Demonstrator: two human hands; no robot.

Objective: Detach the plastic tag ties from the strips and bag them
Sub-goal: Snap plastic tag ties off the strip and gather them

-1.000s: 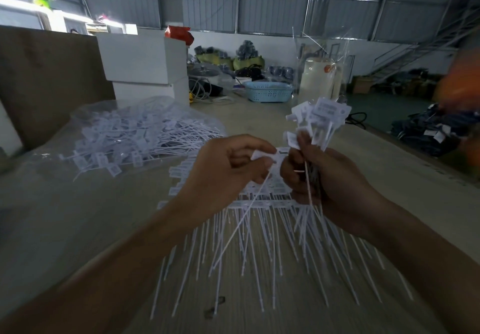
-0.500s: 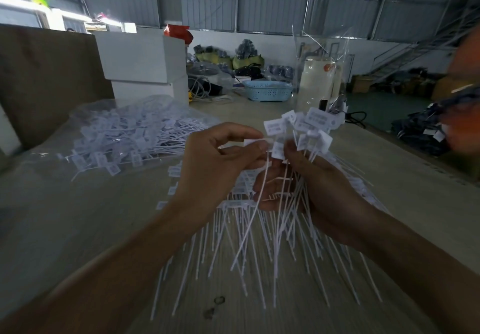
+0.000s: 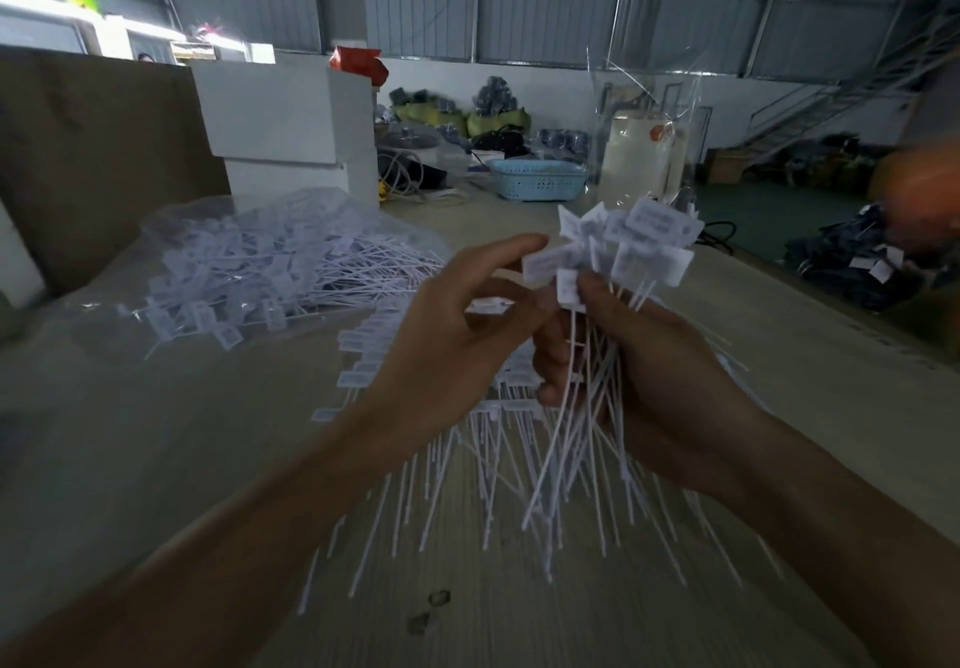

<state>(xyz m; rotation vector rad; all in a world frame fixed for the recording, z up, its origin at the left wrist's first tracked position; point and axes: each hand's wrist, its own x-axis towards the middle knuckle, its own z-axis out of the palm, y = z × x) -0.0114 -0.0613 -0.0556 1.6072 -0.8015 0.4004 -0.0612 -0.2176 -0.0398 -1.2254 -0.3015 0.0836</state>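
Observation:
My right hand (image 3: 660, 376) grips a bundle of detached white tag ties (image 3: 628, 246), heads fanned upward and tails hanging below the fist. My left hand (image 3: 447, 335) is just left of it, forefinger stretched toward the bundle's heads; its thumb and fingers meet at one tie's head against the bundle. Beneath both hands lie strips of undetached ties (image 3: 447, 439) on the table, partly hidden by my hands. A clear plastic bag (image 3: 218, 262) holding several loose ties lies at the left.
White boxes (image 3: 291, 132) are stacked behind the bag, with a brown board (image 3: 88, 158) to their left. A blue basket (image 3: 537, 179) and a clear upright bag (image 3: 644, 137) stand at the table's far end. The table edge (image 3: 831, 314) runs along the right.
The bundle in my right hand has risen slightly and its heads fan wider. My left hand has brought a loose tie up against the bundle, its forefinger now extended.

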